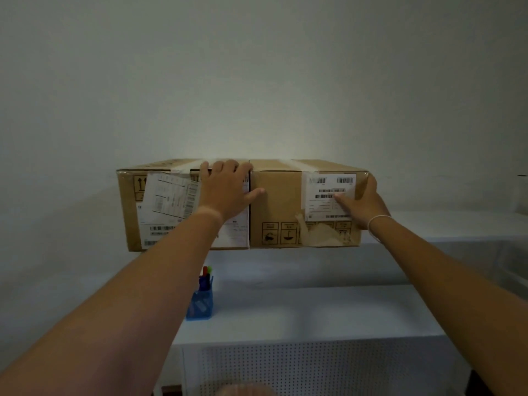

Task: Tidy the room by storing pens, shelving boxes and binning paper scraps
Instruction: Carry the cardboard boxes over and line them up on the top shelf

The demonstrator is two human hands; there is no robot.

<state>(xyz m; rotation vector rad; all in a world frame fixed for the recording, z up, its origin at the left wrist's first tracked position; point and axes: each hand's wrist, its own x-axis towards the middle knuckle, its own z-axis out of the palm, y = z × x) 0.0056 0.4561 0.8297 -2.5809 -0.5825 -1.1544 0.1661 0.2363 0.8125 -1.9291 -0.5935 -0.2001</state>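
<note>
Two brown cardboard boxes, the left-hand box point(160, 207) and the right-hand box point(278, 201), sit side by side under your spread, flat-pressed left hand point(228, 190) and right hand point(364, 202), and below your left wrist the blue mesh pen holder point(200, 302) already holds pens, so judge shelving nearly complete and paper scraps unconfirmed.

A: What carries the things?

B: A pale table point(314, 310) fills the lower centre of the frame, its front a perforated panel. A blue mesh pen holder point(200, 305) stands on it, left of centre.

A: And higher up?

B: Two cardboard boxes point(183, 204) point(285, 204) sit touching, mid-frame; their support is hidden.
</note>
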